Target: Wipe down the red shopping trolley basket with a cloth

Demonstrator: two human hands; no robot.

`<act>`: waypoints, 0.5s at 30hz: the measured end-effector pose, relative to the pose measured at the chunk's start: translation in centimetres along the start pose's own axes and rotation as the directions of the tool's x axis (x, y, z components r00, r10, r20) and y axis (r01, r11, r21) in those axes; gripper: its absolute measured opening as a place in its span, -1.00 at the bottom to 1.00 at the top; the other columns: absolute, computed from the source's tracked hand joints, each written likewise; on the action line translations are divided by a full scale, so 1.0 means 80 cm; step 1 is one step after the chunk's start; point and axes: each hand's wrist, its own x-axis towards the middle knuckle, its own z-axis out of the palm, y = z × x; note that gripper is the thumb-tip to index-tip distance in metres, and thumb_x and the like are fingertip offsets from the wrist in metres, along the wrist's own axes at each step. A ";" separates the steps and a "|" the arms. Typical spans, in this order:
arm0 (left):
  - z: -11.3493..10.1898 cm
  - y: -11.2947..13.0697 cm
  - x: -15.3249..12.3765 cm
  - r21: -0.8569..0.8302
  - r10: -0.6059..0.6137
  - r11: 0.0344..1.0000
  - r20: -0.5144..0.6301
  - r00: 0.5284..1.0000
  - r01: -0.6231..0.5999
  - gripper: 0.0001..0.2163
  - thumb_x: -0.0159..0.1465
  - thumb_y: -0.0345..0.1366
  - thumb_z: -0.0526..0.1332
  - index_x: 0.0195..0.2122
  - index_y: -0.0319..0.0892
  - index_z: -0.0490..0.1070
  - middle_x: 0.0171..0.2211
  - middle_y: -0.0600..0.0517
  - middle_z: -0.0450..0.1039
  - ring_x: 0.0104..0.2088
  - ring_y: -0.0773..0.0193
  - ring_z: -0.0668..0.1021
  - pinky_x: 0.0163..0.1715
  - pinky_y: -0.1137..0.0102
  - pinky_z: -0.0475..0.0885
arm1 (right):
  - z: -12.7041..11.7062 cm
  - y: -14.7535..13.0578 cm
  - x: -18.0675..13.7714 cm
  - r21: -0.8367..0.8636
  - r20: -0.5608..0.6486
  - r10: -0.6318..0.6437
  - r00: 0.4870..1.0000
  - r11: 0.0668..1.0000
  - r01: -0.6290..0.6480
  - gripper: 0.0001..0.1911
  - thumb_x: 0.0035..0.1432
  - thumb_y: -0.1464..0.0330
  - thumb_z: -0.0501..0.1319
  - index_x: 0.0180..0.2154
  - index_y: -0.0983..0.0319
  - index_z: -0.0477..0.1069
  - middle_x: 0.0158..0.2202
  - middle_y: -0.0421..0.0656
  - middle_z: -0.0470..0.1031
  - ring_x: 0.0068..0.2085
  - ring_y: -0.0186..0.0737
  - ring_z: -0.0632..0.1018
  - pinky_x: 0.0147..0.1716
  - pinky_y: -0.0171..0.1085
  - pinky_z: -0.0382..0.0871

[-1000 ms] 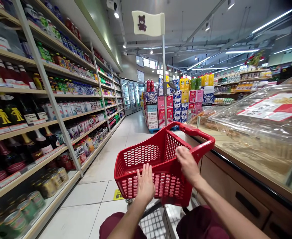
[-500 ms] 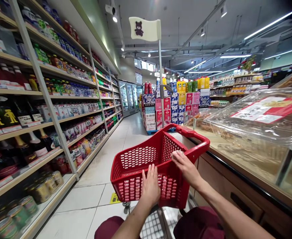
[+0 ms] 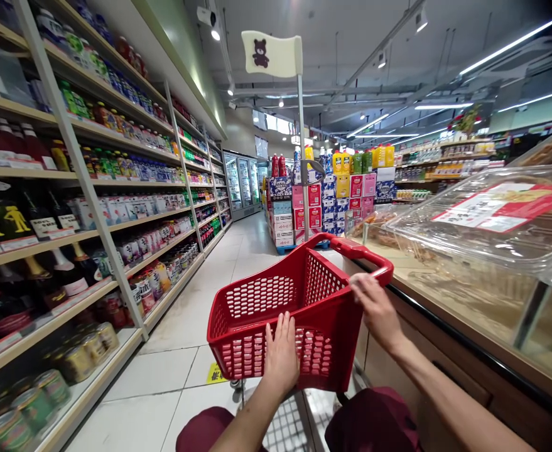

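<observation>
A red plastic shopping cart (image 3: 238,351) with perforated basket walls stands sideways in front of me, and its inside looks bare. My left hand (image 3: 280,348) lies open against the near wall, fingers stretched up toward the rim. My right hand (image 3: 379,307) is at the cart's right end, below the red push handle (image 3: 383,270), with its fingertips at the rim. Its fingers are extended and a little blurred; nothing shows in them. A pole with a cream bear flag (image 3: 273,55) rises behind the basket.
Drink shelves (image 3: 87,232) line the left side. A counter (image 3: 433,320) with clear plastic food boxes (image 3: 483,232) runs close along my right. Stacked drink cartons (image 3: 313,210) stand ahead, and glass-door coolers (image 3: 242,182) are farther back. Tiled floor (image 3: 181,361) lies between shelves and cart.
My right hand has slid right along the cart's rim toward the push handle. My left hand stays on the near wall. The view has shifted very slightly.
</observation>
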 end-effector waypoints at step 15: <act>0.008 -0.001 -0.011 0.010 0.022 1.000 -0.048 0.999 -0.022 -0.35 0.06 -0.48 -0.06 0.23 -0.29 -0.17 0.27 -0.03 -0.25 0.25 0.19 -0.20 0.18 0.06 -0.16 | 0.006 -0.017 -0.070 0.142 0.003 0.041 0.999 0.989 -0.040 -0.51 0.18 0.52 -0.04 0.14 0.10 0.10 0.18 -0.18 0.13 0.20 -0.15 0.11 0.15 -0.01 0.12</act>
